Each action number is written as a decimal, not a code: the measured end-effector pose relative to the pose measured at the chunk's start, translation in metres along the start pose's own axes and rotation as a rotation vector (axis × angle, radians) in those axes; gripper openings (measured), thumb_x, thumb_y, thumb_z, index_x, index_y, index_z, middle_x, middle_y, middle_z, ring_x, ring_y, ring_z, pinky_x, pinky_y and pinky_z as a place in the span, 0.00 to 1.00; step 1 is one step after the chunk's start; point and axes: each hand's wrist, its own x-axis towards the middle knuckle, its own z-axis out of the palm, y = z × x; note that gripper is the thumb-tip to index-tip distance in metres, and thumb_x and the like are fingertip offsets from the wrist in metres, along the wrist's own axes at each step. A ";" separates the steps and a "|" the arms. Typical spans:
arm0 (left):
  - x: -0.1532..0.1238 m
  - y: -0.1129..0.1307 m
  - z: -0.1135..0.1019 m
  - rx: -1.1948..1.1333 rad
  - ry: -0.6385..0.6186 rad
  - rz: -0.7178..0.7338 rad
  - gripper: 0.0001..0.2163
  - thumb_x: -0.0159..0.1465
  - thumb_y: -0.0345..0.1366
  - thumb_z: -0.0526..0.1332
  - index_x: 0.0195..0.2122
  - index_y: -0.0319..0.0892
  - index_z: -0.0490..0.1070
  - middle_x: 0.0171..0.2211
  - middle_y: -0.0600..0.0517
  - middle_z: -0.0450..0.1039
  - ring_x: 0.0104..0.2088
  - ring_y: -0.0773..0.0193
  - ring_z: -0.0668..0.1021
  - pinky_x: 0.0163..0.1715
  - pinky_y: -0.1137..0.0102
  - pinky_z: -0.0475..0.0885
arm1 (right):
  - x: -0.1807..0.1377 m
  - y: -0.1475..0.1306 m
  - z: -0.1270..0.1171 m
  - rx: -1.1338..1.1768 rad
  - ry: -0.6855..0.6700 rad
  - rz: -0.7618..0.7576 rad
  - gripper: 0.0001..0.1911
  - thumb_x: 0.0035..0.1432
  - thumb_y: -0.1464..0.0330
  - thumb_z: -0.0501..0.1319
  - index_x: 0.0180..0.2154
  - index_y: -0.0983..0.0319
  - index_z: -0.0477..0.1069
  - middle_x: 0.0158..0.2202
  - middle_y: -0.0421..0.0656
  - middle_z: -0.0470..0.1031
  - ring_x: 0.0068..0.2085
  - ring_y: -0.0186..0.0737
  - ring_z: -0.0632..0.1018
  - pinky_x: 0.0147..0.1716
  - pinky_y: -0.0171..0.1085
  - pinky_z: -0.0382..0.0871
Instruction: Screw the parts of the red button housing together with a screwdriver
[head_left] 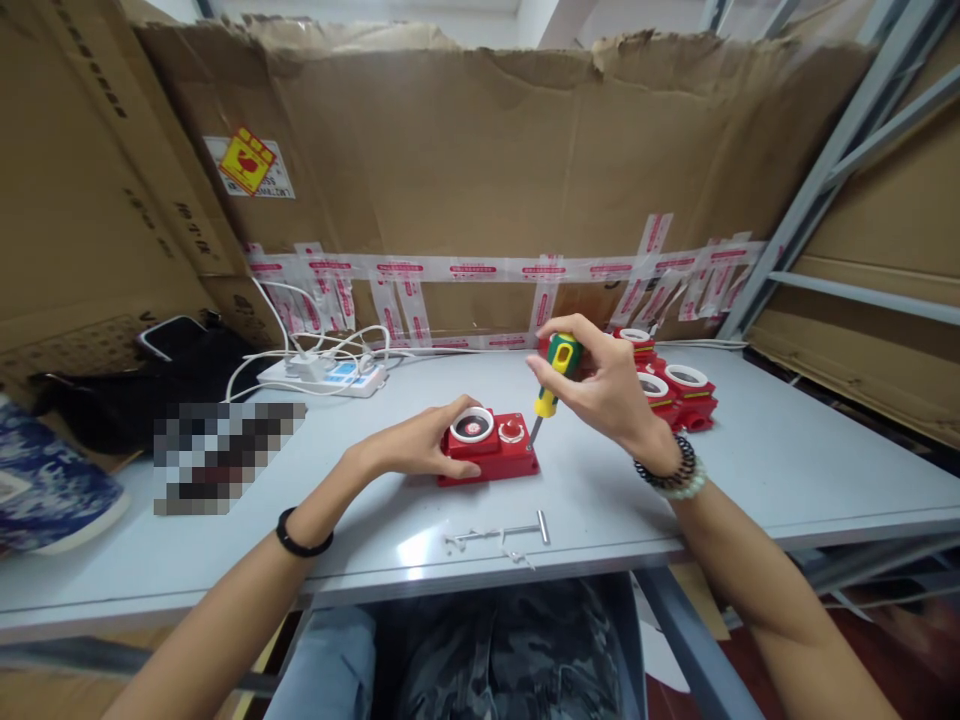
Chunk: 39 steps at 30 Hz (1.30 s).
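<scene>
A red box-shaped device (491, 464) with a white-ringed round dial and a small red knob lies on the grey-white table. My left hand (427, 437) grips its left end, thumb along the near side and fingers over the far side. In my right hand (600, 380) is a screwdriver (562, 358) with a green and yellow handle, held tilted. Its tip meets the device's top near the right corner, where a screw sits. Between the device and the table's front edge lies a small metal T-handled tool (543, 527), with thin white scraps (516, 549) beside it.
Several similar red devices (686, 400) stand behind my right hand. At the back left is a white power strip (349, 378) with tangled cables, near a black bag (142, 365) and a blue patterned object (56, 480). A taped cardboard sheet (480, 160) walls off the back.
</scene>
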 end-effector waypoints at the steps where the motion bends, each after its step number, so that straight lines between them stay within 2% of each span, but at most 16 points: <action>1: 0.000 0.000 0.000 0.000 0.001 -0.004 0.30 0.54 0.48 0.66 0.55 0.47 0.57 0.47 0.47 0.72 0.42 0.54 0.75 0.41 0.65 0.69 | 0.000 0.000 0.002 -0.084 0.072 -0.011 0.10 0.51 0.65 0.64 0.35 0.60 0.67 0.23 0.34 0.65 0.23 0.30 0.67 0.25 0.32 0.64; 3: 0.000 -0.001 0.001 -0.001 0.002 -0.007 0.30 0.54 0.49 0.65 0.55 0.47 0.56 0.47 0.47 0.72 0.42 0.54 0.75 0.41 0.64 0.69 | -0.001 0.000 0.003 -0.158 0.112 -0.012 0.11 0.49 0.65 0.65 0.33 0.60 0.66 0.23 0.34 0.64 0.24 0.30 0.66 0.26 0.33 0.64; 5: 0.000 -0.001 0.001 -0.002 0.000 -0.003 0.30 0.54 0.48 0.65 0.55 0.47 0.56 0.48 0.47 0.72 0.43 0.54 0.75 0.42 0.64 0.69 | -0.001 0.001 0.000 -0.071 0.005 0.022 0.14 0.50 0.67 0.64 0.40 0.59 0.65 0.29 0.36 0.69 0.28 0.32 0.70 0.29 0.34 0.66; 8: 0.000 -0.002 0.001 0.003 0.000 0.000 0.30 0.54 0.48 0.65 0.54 0.47 0.56 0.47 0.48 0.72 0.43 0.54 0.75 0.41 0.65 0.69 | -0.001 0.002 -0.007 0.230 -0.226 0.072 0.19 0.54 0.70 0.58 0.48 0.58 0.59 0.41 0.41 0.72 0.36 0.35 0.75 0.31 0.34 0.70; 10: 0.000 -0.002 0.001 0.001 0.000 -0.005 0.30 0.54 0.48 0.65 0.55 0.47 0.56 0.47 0.48 0.72 0.42 0.54 0.75 0.41 0.65 0.69 | -0.001 0.001 -0.008 0.297 -0.274 0.074 0.18 0.55 0.70 0.58 0.48 0.58 0.60 0.39 0.41 0.72 0.34 0.34 0.76 0.29 0.34 0.70; 15: 0.001 -0.003 0.001 -0.001 0.004 -0.003 0.31 0.53 0.49 0.65 0.55 0.47 0.56 0.47 0.48 0.72 0.43 0.53 0.75 0.41 0.64 0.69 | -0.005 -0.002 0.006 -0.074 0.090 0.011 0.12 0.49 0.66 0.66 0.35 0.60 0.65 0.25 0.35 0.66 0.24 0.30 0.67 0.24 0.33 0.63; 17: 0.001 -0.003 0.001 0.002 0.006 0.000 0.31 0.54 0.49 0.65 0.55 0.47 0.56 0.47 0.48 0.72 0.43 0.53 0.75 0.41 0.64 0.69 | -0.005 -0.001 0.007 -0.109 0.101 0.036 0.14 0.50 0.64 0.65 0.38 0.60 0.65 0.25 0.35 0.65 0.24 0.31 0.67 0.25 0.34 0.63; 21: 0.000 -0.002 0.001 0.002 -0.003 -0.004 0.30 0.54 0.49 0.65 0.54 0.47 0.57 0.47 0.48 0.72 0.43 0.54 0.75 0.41 0.65 0.69 | -0.001 0.006 -0.004 0.257 -0.187 0.086 0.16 0.58 0.68 0.57 0.49 0.57 0.60 0.38 0.40 0.71 0.35 0.35 0.74 0.32 0.35 0.70; 23: 0.000 -0.002 0.001 0.008 -0.002 -0.009 0.30 0.54 0.49 0.65 0.54 0.47 0.56 0.48 0.48 0.72 0.43 0.54 0.75 0.42 0.64 0.69 | 0.001 0.008 -0.008 0.391 -0.296 0.099 0.17 0.58 0.68 0.56 0.50 0.57 0.59 0.40 0.41 0.72 0.37 0.36 0.76 0.33 0.36 0.72; 25: 0.000 -0.002 0.001 0.013 -0.002 -0.014 0.30 0.54 0.49 0.65 0.55 0.47 0.56 0.48 0.48 0.72 0.43 0.54 0.75 0.42 0.64 0.69 | 0.001 0.008 -0.006 0.325 -0.250 0.092 0.18 0.56 0.66 0.60 0.48 0.58 0.62 0.33 0.38 0.71 0.31 0.34 0.75 0.30 0.34 0.71; 28: 0.000 -0.003 0.001 0.016 -0.002 -0.008 0.30 0.54 0.49 0.65 0.55 0.47 0.56 0.48 0.48 0.72 0.43 0.54 0.75 0.42 0.65 0.69 | -0.003 0.004 0.007 0.074 0.022 0.045 0.14 0.53 0.64 0.64 0.42 0.59 0.66 0.24 0.34 0.64 0.24 0.29 0.68 0.24 0.32 0.64; 31: 0.000 -0.003 0.001 0.013 0.007 0.004 0.30 0.54 0.48 0.65 0.55 0.47 0.56 0.48 0.48 0.72 0.43 0.54 0.75 0.41 0.65 0.69 | -0.005 0.003 0.014 -0.094 0.135 0.032 0.14 0.55 0.61 0.62 0.43 0.59 0.67 0.25 0.35 0.65 0.24 0.29 0.66 0.25 0.32 0.63; 33: 0.000 -0.003 0.001 0.007 0.005 0.006 0.30 0.54 0.48 0.65 0.55 0.46 0.56 0.47 0.48 0.72 0.42 0.54 0.75 0.41 0.65 0.70 | -0.004 0.004 0.009 -0.043 0.038 0.048 0.16 0.59 0.61 0.58 0.48 0.58 0.66 0.32 0.38 0.69 0.29 0.32 0.71 0.29 0.33 0.66; 35: 0.001 -0.002 0.001 0.004 0.003 0.006 0.30 0.54 0.48 0.65 0.54 0.46 0.57 0.47 0.48 0.72 0.42 0.54 0.76 0.41 0.65 0.70 | -0.001 0.007 0.002 0.164 -0.127 0.067 0.17 0.62 0.63 0.54 0.53 0.56 0.63 0.39 0.41 0.72 0.37 0.35 0.74 0.33 0.35 0.70; 37: 0.001 -0.002 0.001 0.002 0.008 0.007 0.30 0.54 0.48 0.65 0.54 0.46 0.57 0.47 0.48 0.72 0.42 0.54 0.75 0.41 0.65 0.69 | 0.001 0.009 -0.003 0.369 -0.273 0.074 0.19 0.63 0.64 0.53 0.55 0.56 0.60 0.39 0.41 0.72 0.39 0.36 0.76 0.35 0.37 0.72; 39: 0.001 -0.002 0.001 -0.002 0.009 0.007 0.30 0.53 0.48 0.66 0.54 0.47 0.57 0.47 0.49 0.72 0.42 0.54 0.75 0.41 0.65 0.69 | 0.001 0.009 -0.002 0.379 -0.272 0.060 0.20 0.61 0.63 0.57 0.55 0.56 0.61 0.35 0.39 0.72 0.35 0.36 0.77 0.32 0.36 0.72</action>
